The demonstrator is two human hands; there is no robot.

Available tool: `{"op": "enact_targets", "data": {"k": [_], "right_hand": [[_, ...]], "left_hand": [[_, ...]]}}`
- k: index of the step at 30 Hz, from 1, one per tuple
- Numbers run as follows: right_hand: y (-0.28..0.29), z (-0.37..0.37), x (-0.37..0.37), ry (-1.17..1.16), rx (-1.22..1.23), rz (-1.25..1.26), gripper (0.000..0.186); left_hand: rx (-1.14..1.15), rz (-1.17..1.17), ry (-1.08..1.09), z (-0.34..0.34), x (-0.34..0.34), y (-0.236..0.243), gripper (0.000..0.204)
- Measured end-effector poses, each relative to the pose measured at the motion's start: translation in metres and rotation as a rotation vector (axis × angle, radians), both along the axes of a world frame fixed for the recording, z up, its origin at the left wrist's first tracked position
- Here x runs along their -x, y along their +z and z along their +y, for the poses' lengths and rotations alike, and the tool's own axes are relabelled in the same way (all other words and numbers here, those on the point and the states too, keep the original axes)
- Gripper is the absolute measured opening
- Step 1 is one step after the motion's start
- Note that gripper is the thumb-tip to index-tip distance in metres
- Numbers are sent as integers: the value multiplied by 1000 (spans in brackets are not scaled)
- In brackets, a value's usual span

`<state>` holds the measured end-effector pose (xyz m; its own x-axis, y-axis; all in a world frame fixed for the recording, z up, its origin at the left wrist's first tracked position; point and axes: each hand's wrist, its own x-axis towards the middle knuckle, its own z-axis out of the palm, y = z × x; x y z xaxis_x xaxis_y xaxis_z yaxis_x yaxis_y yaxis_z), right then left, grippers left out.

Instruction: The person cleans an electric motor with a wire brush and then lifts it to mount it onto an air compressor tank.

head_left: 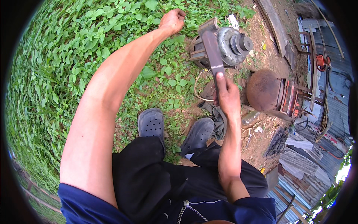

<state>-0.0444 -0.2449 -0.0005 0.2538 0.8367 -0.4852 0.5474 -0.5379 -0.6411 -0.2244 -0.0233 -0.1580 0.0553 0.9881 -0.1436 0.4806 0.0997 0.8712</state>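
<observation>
My right hand (228,95) grips a dark, flat metal bar (212,50), with the thumb laid along its face. Its far end overlaps a grey motor (228,43) in the picture; whether they touch, I cannot tell. A stepped round pulley (240,44) sticks out from the motor's right side. Stretched far forward, my left hand (173,20) is closed just above the green weeds, left of the motor. The inside of its fingers is hidden, so anything held there does not show.
Right of my right hand stands a rusty round tank (263,89) on a metal frame. A grey cloth (218,120) lies beside my right shoe (198,135). Corrugated sheets (305,164) and scrap cover the right side. Leafy weeds (74,67) fill the left.
</observation>
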Motion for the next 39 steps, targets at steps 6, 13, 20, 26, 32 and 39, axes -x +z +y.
{"op": "enact_targets", "data": {"k": [6, 13, 20, 26, 32, 39], "right_hand": [[67, 109, -10, 373, -270, -731, 60], [65, 222, 15, 902, -49, -957, 59], [83, 260, 48, 1099, 288, -1058, 53], [46, 271, 34, 1146, -461, -1036, 40], [29, 309, -18, 1000, -921, -1036, 41], [105, 248, 49, 955, 177, -1143, 51]], "left_hand": [[56, 112, 34, 0, 7, 0, 31], [23, 179, 50, 0, 17, -5, 31], [23, 127, 97, -3, 36, -16, 25], [72, 149, 113, -4, 41, -18, 25], [31, 137, 126, -2, 35, -17, 25], [28, 97, 151, 1, 21, -5, 24]]}}
